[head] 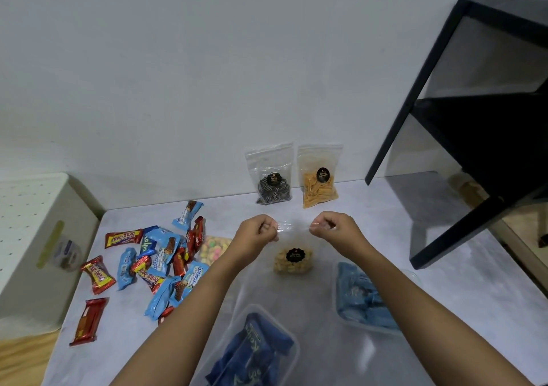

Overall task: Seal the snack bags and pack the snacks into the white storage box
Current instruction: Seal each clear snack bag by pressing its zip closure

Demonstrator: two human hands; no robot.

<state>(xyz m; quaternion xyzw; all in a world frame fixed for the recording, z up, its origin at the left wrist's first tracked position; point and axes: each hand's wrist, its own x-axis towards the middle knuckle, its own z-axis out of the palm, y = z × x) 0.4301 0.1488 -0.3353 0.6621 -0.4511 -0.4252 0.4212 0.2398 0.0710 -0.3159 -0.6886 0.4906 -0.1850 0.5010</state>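
Snack bars [160, 255] lie left of the bag [293, 262], a container [337, 290] right.

Both bare forearms reach forward, level; left hand [257, 235] and right hand [334, 226], knuckles up, fingers curled, seemingly pinch the clear bag [293, 256] by its top edge

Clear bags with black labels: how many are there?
3. The dark-snack bag and orange-snack bag stand against the wall; the left hand and right hand pinch the beige-snack bag. More may hide under the wrappers.
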